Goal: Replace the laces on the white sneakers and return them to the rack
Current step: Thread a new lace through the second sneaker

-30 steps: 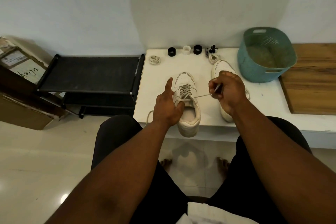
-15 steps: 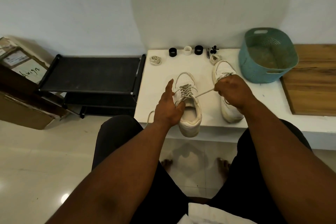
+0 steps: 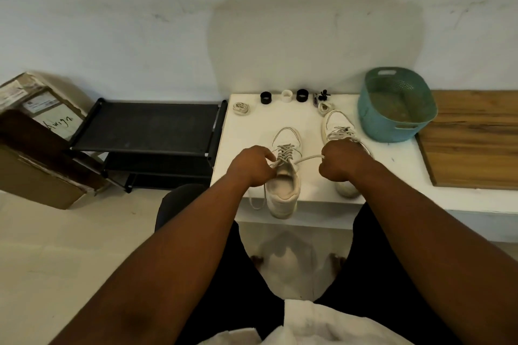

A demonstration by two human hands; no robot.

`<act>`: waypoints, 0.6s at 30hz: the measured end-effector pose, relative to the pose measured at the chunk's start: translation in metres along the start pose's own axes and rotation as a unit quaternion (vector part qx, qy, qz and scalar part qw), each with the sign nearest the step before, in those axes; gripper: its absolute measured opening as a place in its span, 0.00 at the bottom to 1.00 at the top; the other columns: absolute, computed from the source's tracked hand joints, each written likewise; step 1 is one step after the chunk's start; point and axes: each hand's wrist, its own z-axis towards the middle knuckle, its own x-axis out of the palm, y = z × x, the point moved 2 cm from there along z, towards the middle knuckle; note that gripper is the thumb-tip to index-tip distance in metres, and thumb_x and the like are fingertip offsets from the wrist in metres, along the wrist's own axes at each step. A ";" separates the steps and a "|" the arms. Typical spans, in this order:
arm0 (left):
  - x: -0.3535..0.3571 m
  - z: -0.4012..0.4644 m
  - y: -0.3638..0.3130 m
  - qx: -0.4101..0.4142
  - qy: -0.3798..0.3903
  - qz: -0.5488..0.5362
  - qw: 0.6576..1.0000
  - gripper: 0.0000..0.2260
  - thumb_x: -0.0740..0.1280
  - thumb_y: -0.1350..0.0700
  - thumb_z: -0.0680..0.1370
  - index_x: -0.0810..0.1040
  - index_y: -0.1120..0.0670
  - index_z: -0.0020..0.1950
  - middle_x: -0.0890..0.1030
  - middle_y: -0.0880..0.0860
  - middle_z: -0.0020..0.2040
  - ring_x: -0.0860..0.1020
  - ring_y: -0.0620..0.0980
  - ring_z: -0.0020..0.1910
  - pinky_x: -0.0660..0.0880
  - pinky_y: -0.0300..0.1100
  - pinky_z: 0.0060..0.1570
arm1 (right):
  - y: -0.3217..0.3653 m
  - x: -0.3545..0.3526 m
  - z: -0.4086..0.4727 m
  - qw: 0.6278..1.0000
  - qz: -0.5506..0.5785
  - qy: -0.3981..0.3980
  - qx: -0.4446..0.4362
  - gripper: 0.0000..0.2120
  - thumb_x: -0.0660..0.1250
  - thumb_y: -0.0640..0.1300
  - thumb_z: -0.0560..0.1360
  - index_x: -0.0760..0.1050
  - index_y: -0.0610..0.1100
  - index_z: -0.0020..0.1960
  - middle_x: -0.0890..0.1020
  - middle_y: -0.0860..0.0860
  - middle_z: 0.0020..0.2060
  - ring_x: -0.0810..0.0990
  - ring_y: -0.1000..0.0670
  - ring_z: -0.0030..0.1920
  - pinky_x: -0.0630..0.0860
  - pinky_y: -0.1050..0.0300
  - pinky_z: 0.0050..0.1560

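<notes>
A white sneaker (image 3: 283, 193) stands on the white table (image 3: 311, 126), heel over the front edge, with a pale lace (image 3: 305, 159) threaded through its eyelets. My left hand (image 3: 251, 166) grips the sneaker's left side at the top eyelets, fingers curled. My right hand (image 3: 340, 161) pinches the lace's right end and holds it taut to the right. The other lace end (image 3: 259, 199) hangs loose off the table's front edge. A second white sneaker (image 3: 337, 126) lies behind my right hand, partly hidden. The black shoe rack (image 3: 151, 131) stands left of the table.
A teal basket (image 3: 396, 105) sits at the table's back right beside a wooden board (image 3: 473, 137). Coiled laces (image 3: 241, 108), (image 3: 324, 107) and three small rings (image 3: 286, 96) lie along the back. Cardboard boxes (image 3: 36, 137) stand left of the rack.
My right hand has pulled the lace end further right and down, drawing it taut. My left index finger, earlier pointing up, has curled down onto the sneaker.
</notes>
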 end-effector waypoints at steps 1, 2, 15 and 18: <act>-0.002 -0.002 -0.003 -0.011 0.007 0.039 0.999 0.17 0.74 0.48 0.75 0.81 0.51 0.61 0.81 0.51 0.62 0.79 0.53 0.59 0.77 0.48 0.58 | -0.002 -0.003 -0.004 1.000 -0.003 -0.003 -0.011 0.13 0.64 0.51 0.79 0.80 0.44 0.55 0.82 0.46 0.54 0.79 0.44 0.54 0.75 0.55 0.51; -0.001 -0.002 -0.003 -0.020 0.022 0.071 0.997 0.15 0.72 0.46 0.76 0.81 0.53 0.59 0.82 0.52 0.58 0.80 0.54 0.56 0.78 0.49 0.56 | -0.003 -0.008 -0.007 1.000 0.000 -0.008 -0.026 0.15 0.63 0.52 0.81 0.81 0.43 0.54 0.83 0.46 0.53 0.79 0.44 0.54 0.75 0.54 0.52; -0.023 -0.022 -0.015 -0.094 0.038 -0.228 0.968 0.04 0.67 0.63 0.79 0.79 0.59 0.45 0.80 0.59 0.44 0.81 0.54 0.37 0.73 0.40 0.37 | -0.015 -0.051 -0.043 0.965 0.251 0.081 -0.005 0.14 0.63 0.48 0.80 0.78 0.40 0.42 0.81 0.44 0.46 0.76 0.49 0.40 0.72 0.54 0.46; -0.055 -0.036 -0.030 -0.083 0.025 -0.352 0.932 0.06 0.71 0.55 0.80 0.79 0.57 0.49 0.77 0.54 0.37 0.76 0.50 0.32 0.75 0.44 0.41 | -0.009 -0.058 -0.055 0.946 0.309 0.097 -0.004 0.17 0.65 0.52 0.81 0.77 0.40 0.42 0.80 0.45 0.44 0.75 0.50 0.38 0.71 0.55 0.43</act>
